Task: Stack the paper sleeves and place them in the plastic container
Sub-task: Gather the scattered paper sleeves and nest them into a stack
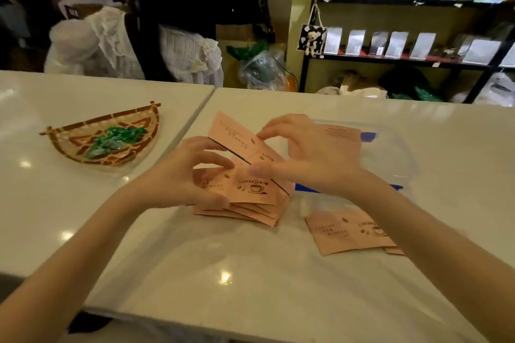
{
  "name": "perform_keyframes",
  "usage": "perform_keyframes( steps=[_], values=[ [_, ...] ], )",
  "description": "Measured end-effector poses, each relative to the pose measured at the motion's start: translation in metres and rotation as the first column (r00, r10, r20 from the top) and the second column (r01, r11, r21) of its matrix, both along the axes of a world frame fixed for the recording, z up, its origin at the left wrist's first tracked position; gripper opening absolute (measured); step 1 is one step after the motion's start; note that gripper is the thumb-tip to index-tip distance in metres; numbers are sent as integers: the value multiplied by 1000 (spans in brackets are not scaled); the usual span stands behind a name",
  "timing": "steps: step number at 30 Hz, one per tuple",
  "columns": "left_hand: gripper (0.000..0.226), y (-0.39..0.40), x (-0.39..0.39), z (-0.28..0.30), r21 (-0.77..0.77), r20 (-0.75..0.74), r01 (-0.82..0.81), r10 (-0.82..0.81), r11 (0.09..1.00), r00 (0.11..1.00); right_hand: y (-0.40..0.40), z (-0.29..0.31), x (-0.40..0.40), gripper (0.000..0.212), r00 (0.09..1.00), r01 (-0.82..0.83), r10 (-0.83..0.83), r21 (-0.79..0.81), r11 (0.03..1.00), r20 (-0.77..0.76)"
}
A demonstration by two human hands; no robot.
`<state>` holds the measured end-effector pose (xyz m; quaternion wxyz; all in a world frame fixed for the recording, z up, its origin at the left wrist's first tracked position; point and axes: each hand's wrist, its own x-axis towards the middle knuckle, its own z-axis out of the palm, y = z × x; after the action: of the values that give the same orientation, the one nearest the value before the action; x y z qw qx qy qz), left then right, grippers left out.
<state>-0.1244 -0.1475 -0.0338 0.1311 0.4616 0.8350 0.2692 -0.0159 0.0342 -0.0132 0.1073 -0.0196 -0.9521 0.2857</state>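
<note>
Left hand (184, 175) and right hand (306, 159) on tilted paper sleeve (239, 142), above stack (245, 209).

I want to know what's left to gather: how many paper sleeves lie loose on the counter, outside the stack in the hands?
2 visible: one sleeve flat near the right forearm, and a second sleeve's corner peeking from under it. More may be hidden beneath the arm.

Two bare forearms, left hand (178, 172), right hand (312, 156), slim fingers

Pink sleeves (252, 189) with dark cup print; basket (111, 139) brown-patterned, seemingly green sweets (114, 140)
</note>
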Motion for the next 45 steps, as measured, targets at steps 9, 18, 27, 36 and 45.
perform_keyframes(
  steps=[9,18,27,36,45],
  values=[
    [62,8,-19,-32,65,127,47,-55,997,990,-6,-28,-16,67,995,-39,11,295,955,98],
    [97,0,-24,-42,-36,102,-115,118,993,988,-5,-47,-17,73,991,-75,21,417,906,133],
    [40,42,24,-8,360,-130,38,10,932,991,20,-30,22,68,1000,-6,4,295,955,7],
    [65,105,96,-7,139,-332,375,-314,916,890,76,-8,128,72,976,211,-214,80,974,30],
    [80,130,143,-47,-3,-322,332,-315,943,893,109,-40,205,87,868,269,-313,164,949,387]
  ],
)
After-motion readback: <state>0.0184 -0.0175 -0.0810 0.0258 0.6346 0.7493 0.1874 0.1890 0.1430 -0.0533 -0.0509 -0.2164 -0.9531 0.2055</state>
